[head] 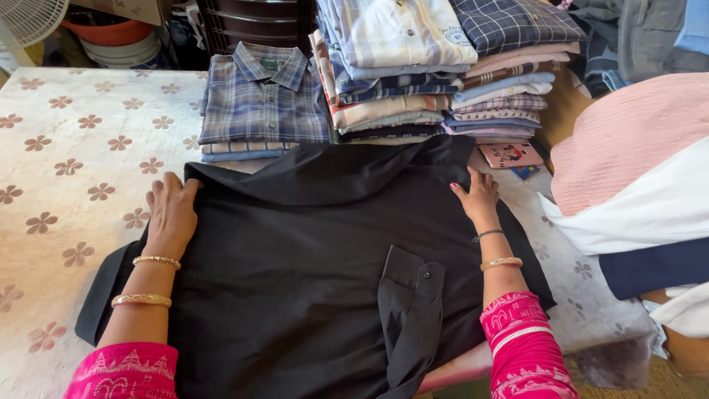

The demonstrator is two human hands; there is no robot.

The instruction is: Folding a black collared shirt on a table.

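A black shirt [310,251] lies spread flat on the table, its far part folded over and a buttoned cuff lying across the near right. My left hand [171,210] presses flat on the shirt's far left corner, fingers together pointing away. Across from it, my right hand [478,198] rests on the far right edge of the shirt, fingers slightly spread. Both wrists wear gold bangles and pink patterned sleeves.
The table [66,170] has a cream cloth with brown flowers. A folded blue plaid shirt [262,103] lies behind the black one. A tall stack of folded shirts [436,66] stands at the back right. Pink, white and navy fabric [635,177] is heaped at the right.
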